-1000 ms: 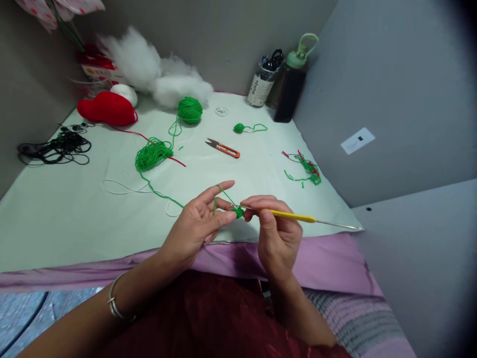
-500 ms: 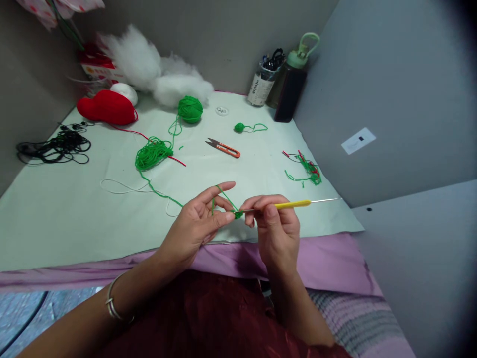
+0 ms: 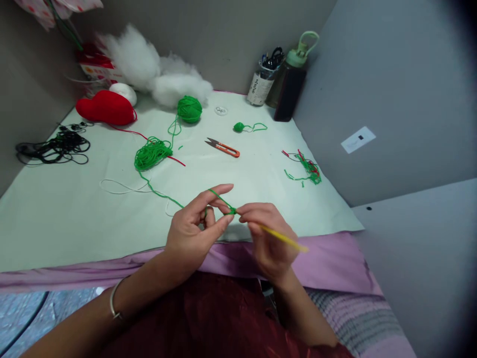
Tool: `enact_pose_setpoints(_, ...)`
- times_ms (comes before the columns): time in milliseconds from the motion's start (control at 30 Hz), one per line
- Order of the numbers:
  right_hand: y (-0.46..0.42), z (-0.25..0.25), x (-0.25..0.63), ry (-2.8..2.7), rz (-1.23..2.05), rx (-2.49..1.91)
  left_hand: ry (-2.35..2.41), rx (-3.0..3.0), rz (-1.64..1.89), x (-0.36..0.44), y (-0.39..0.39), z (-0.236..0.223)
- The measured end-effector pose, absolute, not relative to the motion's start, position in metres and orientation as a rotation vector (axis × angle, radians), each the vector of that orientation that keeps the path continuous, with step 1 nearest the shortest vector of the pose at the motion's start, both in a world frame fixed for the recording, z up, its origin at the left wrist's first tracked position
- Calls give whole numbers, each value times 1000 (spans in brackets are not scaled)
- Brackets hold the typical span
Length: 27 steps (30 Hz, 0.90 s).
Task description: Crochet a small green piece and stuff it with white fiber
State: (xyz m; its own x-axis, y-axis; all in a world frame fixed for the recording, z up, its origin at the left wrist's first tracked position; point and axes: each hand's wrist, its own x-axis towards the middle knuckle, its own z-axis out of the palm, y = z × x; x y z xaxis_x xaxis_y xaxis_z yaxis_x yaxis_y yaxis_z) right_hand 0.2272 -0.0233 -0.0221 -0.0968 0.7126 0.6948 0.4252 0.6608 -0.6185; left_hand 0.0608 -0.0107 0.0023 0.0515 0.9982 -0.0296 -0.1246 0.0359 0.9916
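Green yarn piece [image 3: 233, 211]: lay on the wearer's side of the orange snips [image 3: 222, 147], roughly in line with their handle end — between the two hands.
Green skein [image 3: 152, 154]: sat left of the snips, about level with them; its yarn trailed toward the wearer and behind the left hand.
Left hand [image 3: 194, 229]: was wearer-side and left of the snips, pinching the piece between thumb and fingers; the piece lay to its right, at the very tips.
Taut strand [image 3: 222, 200]: slanted from the left index finger down rightward to the piece, wearer-side of the snips.
Right hand [image 3: 271, 238]: was wearer-side and right of the snips, grasping the hook, its fingertips just beside the piece — contact could not be told.
Yellow-handled hook [image 3: 285, 238]: pointed its long axis up-left toward the piece, butt away to the lower right, wearer-side of the snips; its tip was hidden.
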Motion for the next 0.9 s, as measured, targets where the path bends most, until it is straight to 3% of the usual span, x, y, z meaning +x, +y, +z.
enact_pose_setpoints(133, -26, -28, 225, -1822, -16, -985, 899, 835, 1071, 60, -7, 4)
enact_pose_setpoints(433, -16, -15, 217, -1219, 810, -841, 709, 592, 986, 53, 2, 10)
enact_pose_setpoints(900, -19, -15, 220, -1240, 843, -889, 815, 747, 1048, 53, -1, 4)
